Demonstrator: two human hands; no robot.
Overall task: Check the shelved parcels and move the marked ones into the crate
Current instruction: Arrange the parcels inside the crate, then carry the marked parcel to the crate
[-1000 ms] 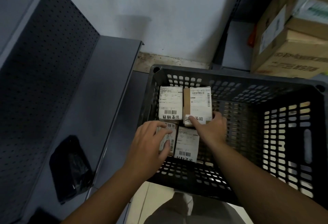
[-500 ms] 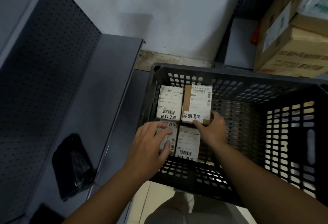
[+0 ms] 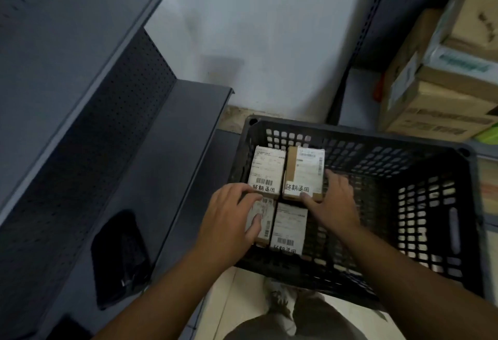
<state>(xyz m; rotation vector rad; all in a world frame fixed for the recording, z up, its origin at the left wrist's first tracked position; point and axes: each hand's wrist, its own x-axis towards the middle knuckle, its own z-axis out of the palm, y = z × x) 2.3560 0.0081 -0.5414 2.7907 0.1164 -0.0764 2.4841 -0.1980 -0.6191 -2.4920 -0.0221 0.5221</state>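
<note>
A black slotted crate [image 3: 350,135] holds several small labelled parcels in its left part. The far-left parcel [image 3: 266,170] and far-right parcel [image 3: 304,170] both show handwritten marks on their labels, as does the near-right parcel [image 3: 288,228]. My left hand [image 3: 229,218] lies over the near-left parcel [image 3: 265,218], fingers at its far edge, thumb on its top. My right hand [image 3: 334,205] grips the far-right parcel's near right corner, thumb on the label and fingers along its right side.
A dark metal shelf [image 3: 175,151] with a perforated back runs along the left and carries a black plastic bag [image 3: 118,256]. Stacked cardboard boxes [image 3: 436,97] fill the shelving at upper right. A white wall stands behind the crate, and pale floor shows below it.
The far-right parcel has slid a little left, snug against the far-left one, with my right hand following. My left hand has stayed on the near-left parcel. The view has shifted slightly.
</note>
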